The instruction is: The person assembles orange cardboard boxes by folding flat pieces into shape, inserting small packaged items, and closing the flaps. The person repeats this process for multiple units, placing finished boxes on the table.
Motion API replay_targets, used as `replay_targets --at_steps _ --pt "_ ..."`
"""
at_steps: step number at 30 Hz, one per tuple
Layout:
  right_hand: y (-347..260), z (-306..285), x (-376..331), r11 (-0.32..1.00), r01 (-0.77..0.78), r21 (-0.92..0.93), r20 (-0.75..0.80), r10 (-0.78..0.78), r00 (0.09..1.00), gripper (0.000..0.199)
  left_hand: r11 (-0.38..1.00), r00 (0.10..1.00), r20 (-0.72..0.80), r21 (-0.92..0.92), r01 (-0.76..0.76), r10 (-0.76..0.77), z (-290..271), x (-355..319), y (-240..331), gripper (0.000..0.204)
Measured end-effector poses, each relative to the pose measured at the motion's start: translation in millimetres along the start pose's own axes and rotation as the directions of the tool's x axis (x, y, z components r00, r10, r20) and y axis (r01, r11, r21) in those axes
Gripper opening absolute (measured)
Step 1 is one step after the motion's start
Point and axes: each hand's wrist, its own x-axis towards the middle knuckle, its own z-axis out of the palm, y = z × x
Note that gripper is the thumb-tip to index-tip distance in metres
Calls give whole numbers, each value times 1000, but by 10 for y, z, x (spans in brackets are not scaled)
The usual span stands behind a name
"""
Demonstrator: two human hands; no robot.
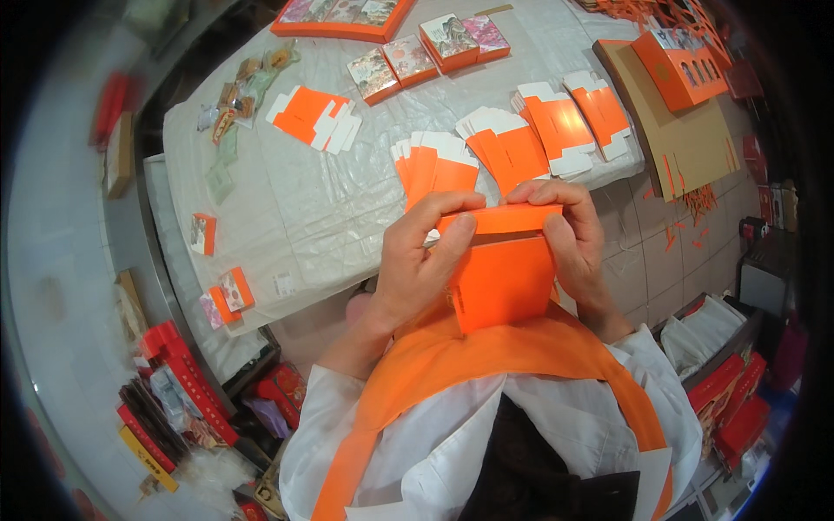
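left hand [426, 256] and right hand [569, 234] grip an orange carton [504, 276] at one end.

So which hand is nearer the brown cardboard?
Right. The right hand is left of the cardboard and closer to the person; the left hand sits farther left, across the orange box.

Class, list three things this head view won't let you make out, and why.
Held carton: far side hidden in the head view by its own front.
Big box: far end cut off by the head view's upper edge.
Packets: contents too small and blurred in the head view.
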Motion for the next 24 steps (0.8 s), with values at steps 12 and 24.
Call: replay_targets --at_steps 12,24 --pt "16 -44 54 978 -49 -205 4 51 999 20 997 997 41 40 -69 67 49 21 -171 23" --pt "64 -17 50 980 -105 -171 63 117 991 27 979 976 -81 41 -201 204 18 -86 -342 20"
